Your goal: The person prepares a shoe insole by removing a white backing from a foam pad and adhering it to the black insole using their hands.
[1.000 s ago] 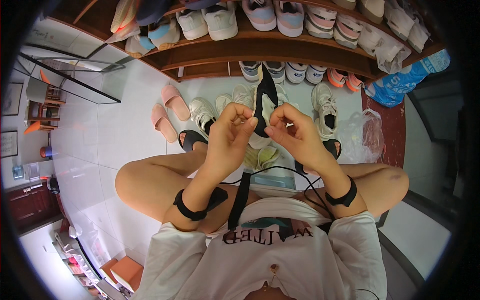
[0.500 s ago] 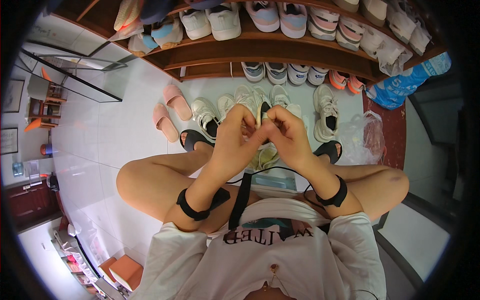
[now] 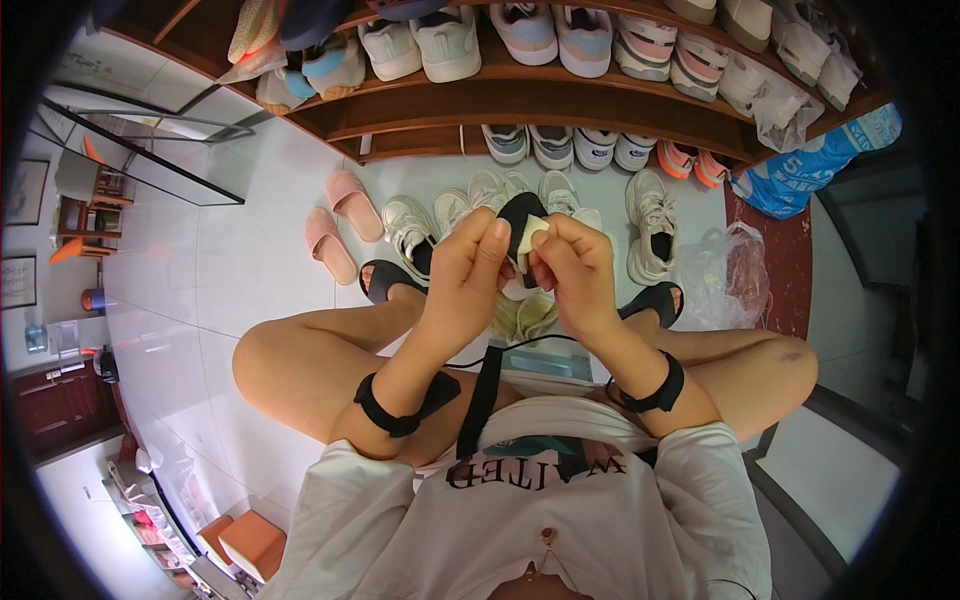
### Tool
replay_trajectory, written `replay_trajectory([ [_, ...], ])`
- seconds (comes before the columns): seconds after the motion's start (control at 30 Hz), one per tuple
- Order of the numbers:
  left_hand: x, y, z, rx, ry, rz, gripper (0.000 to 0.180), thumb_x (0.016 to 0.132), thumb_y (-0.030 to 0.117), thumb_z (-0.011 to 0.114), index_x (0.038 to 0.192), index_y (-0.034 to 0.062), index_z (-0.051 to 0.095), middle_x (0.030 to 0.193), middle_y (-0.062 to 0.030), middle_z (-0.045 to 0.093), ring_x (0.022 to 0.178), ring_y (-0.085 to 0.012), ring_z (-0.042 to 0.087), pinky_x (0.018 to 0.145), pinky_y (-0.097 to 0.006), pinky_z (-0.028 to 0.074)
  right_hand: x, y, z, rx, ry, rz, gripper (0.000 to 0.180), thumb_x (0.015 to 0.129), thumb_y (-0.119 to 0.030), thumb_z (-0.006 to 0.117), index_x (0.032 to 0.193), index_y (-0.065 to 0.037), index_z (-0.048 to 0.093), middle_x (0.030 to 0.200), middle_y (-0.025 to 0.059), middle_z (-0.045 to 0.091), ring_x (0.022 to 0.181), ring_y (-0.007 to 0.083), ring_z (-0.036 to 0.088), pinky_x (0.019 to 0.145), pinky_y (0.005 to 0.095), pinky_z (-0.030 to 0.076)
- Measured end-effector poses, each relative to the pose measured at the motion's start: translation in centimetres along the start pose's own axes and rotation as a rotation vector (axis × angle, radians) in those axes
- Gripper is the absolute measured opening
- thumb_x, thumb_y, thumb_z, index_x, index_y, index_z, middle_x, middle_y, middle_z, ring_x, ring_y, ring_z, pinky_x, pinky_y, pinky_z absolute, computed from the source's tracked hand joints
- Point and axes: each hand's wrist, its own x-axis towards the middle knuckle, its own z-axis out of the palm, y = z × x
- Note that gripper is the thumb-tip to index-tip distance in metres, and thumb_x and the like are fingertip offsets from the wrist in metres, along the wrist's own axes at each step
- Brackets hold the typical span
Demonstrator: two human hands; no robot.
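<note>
Between both hands, above the row of shoes, is a black-and-cream piece. It has a rounded dark end and a pale flap, and looks like a shoe insole. My left hand is closed on its left edge, thumb lying along the dark face. The fingers of my right hand pinch the pale flap at its right. Its lower part is hidden by my fingers. Beneath my hands a pale yellowish item, partly covered, lies by a light blue-grey box-like thing.
Several white sneakers line the tiled floor, with another white sneaker to the right. Pink slippers lie left. A wooden shoe rack spans the far side. Clear plastic bags and a blue bag are at right.
The piece has turned so that more of its dark face and pale flap shows. My hands have drawn slightly apart, and my right fingers have shifted onto the flap.
</note>
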Motion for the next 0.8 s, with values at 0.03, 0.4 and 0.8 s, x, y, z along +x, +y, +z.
replay_trajectory([
  [0.03, 0.0, 0.1, -0.1, -0.042, -0.009, -0.024, 0.029, 0.092, 0.022, 0.040, 0.070, 0.0044, 0.039, 0.058, 0.0002, 0.041, 0.051, -0.0059, 0.043, 0.046, -0.020, 0.035, -0.1, 0.0, 0.1, 0.080, 0.038, 0.030, 0.019, 0.081, -0.006, 0.046, 0.062, -0.003, 0.047, 0.054, -0.0008, 0.045, 0.047, 0.0042, 0.038, 0.042, 0.0188, 0.029],
  [0.4, 0.5, 0.9, -0.6, -0.481, 0.000, -0.142, 0.024, 0.091, 0.026, 0.042, 0.077, 0.0064, 0.047, 0.063, -0.0007, 0.050, 0.051, -0.0068, 0.045, 0.047, -0.020, 0.035, 0.4, -0.5, 0.2, 0.310, 0.077, 0.030, 0.022, 0.079, -0.011, 0.048, 0.058, -0.005, 0.044, 0.052, 0.0002, 0.043, 0.045, 0.0050, 0.034, 0.041, 0.0190, 0.027],
  [0.8, 0.7, 1.3, -0.5, -0.306, 0.050, -0.099, 0.029, 0.092, 0.028, 0.038, 0.076, 0.0056, 0.046, 0.063, -0.0003, 0.049, 0.052, -0.0045, 0.043, 0.048, -0.017, 0.033, 0.8, 0.2, -0.9, 0.369, -0.131, 0.154, 0.025, 0.088, -0.027, 0.049, 0.077, -0.005, 0.047, 0.066, 0.0012, 0.048, 0.052, 0.0068, 0.041, 0.046, 0.0186, 0.031],
])
